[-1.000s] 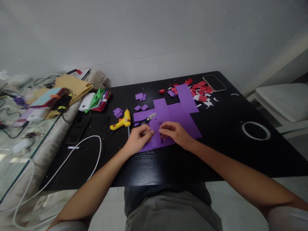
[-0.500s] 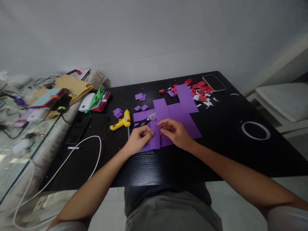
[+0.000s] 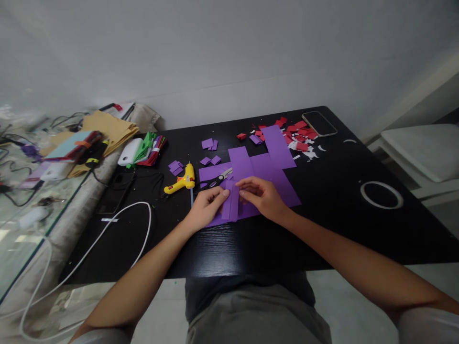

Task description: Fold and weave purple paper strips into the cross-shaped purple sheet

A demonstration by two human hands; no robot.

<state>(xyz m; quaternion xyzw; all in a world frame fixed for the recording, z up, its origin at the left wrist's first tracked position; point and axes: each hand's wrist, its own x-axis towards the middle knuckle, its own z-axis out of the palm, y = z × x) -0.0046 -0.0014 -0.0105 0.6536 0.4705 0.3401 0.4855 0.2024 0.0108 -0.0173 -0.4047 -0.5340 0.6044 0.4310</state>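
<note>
A folded purple paper strip [image 3: 231,205] slants between my two hands, over larger purple sheets [image 3: 285,186]. Thumb on top, my left hand [image 3: 208,206] is closed on the strip's left side. My right hand [image 3: 263,197] has its index finger and thumb closed at the strip's upper right edge. Just beyond my left hand lie black-handled scissors [image 3: 215,181], their blades over the purple paper. A yellow glue gun [image 3: 182,180] rests left of the scissors.
Small purple paper squares [image 3: 175,167] lie in several groups. Red paper scraps [image 3: 301,131] and white bits are at the back right near a phone [image 3: 319,123]. A white tape ring [image 3: 381,195] lies on the right. A white cable [image 3: 148,224] loops on the left.
The strip has tilted, its top leaning to the right, and shows more of its right-hand face. My left thumb has moved up slightly along it; my right hand has hardly moved.
</note>
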